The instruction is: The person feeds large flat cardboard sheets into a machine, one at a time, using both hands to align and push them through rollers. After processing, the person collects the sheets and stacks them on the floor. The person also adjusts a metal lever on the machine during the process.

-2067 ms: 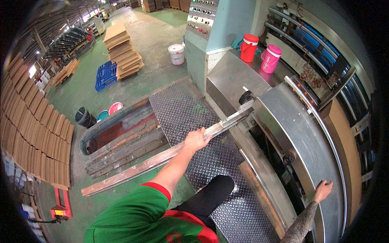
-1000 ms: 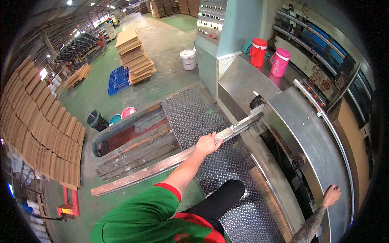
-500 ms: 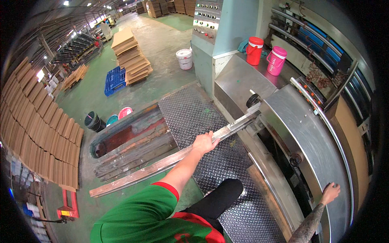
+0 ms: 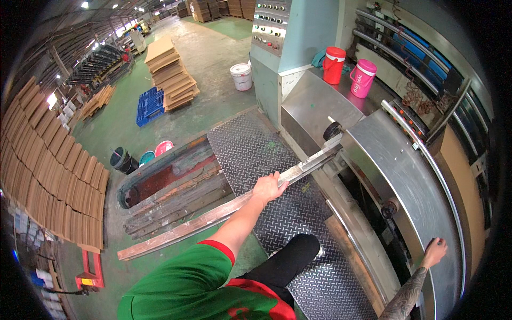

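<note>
The green sleeve (image 4: 186, 272) and a black-trousered knee (image 4: 290, 256) fill the lower edge; the person stands on a chequer plate (image 4: 256, 154) beside a big steel machine. The right hand (image 4: 434, 250) lies low on the right, fingers spread flat on the machine's curved cover (image 4: 405, 176), holding nothing; the tattooed forearm rises to it from the bottom edge. The left hand (image 4: 268, 186) is stretched forward and closed round a long metal bar (image 4: 213, 216), fingers wrapped over its top edge; the bar runs slantwise from the green floor at lower left, up across the plate, to the machine, where its far end meets the cover's edge beside a small black wheel (image 4: 332, 129). Left of the plate a floor pit (image 4: 160, 181) holds long rusty rails; just beyond it stand a black bucket (image 4: 120, 158) and a pink one (image 4: 164, 147). A red pallet jack (image 4: 88, 272) sits at lower left, with rows of upright cardboard (image 4: 48, 176) along the left side. Farther off: a blue pallet (image 4: 150, 104), a stack of flat cardboard (image 4: 170, 74), a white pail (image 4: 241, 76); on the machine's top, a red jug (image 4: 334, 65) and a pink jug (image 4: 361, 78), near each other.
</note>
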Tool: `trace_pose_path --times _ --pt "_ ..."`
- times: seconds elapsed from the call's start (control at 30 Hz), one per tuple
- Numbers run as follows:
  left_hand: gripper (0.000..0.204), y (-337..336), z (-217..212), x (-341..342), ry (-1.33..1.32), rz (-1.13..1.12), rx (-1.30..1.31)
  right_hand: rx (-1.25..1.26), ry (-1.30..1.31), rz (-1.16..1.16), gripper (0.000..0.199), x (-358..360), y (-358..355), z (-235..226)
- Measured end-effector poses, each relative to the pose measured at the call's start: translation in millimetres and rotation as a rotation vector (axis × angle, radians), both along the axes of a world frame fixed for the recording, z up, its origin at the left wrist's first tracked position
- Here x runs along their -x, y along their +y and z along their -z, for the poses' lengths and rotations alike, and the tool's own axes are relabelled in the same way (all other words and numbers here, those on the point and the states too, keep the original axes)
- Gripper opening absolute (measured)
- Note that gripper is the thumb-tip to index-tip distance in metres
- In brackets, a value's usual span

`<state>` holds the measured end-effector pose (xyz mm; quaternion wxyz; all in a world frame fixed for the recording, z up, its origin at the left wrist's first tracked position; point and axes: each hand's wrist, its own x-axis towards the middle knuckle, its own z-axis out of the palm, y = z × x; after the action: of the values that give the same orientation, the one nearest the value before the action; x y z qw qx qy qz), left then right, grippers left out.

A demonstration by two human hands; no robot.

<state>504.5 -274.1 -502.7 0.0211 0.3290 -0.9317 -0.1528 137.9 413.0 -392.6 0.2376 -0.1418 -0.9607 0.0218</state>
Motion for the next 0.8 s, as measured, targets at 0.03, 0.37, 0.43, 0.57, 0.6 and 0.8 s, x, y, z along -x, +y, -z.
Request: trace_pose_path --times 0.03,0.37,0.43,0.57,0.6,0.8 --pt "0.068 0.0 -0.7 -0.1 0.013 0.006 -0.001 -0.01 0.034 -0.023 0.046 0.4 0.4 -0.5" --pt "0.072 -1.8 -1.9 1.1 -0.027 0.01 -0.024 0.03 0.145 -0.121 0.043 5.9 9.0 6.5" --pt "0.073 -1.7 -1.9 1.1 -0.025 0.01 -0.027 0.058 0.112 -0.129 0.043 7.2 9.7 8.3" --pt "0.072 -1.8 -1.5 0.1 -0.011 0.012 -0.023 0.046 0.124 -0.087 0.042 7.4 9.3 6.8" --pt "0.071 -2.1 -1.1 0.0 -0.019 0.007 -0.022 0.035 0.104 -0.054 0.042 6.9 8.9 5.8" --pt "0.068 -3.2 3.1 0.5 -0.017 0.013 0.005 0.04 0.038 -0.059 0.046 3.9 7.3 2.9"
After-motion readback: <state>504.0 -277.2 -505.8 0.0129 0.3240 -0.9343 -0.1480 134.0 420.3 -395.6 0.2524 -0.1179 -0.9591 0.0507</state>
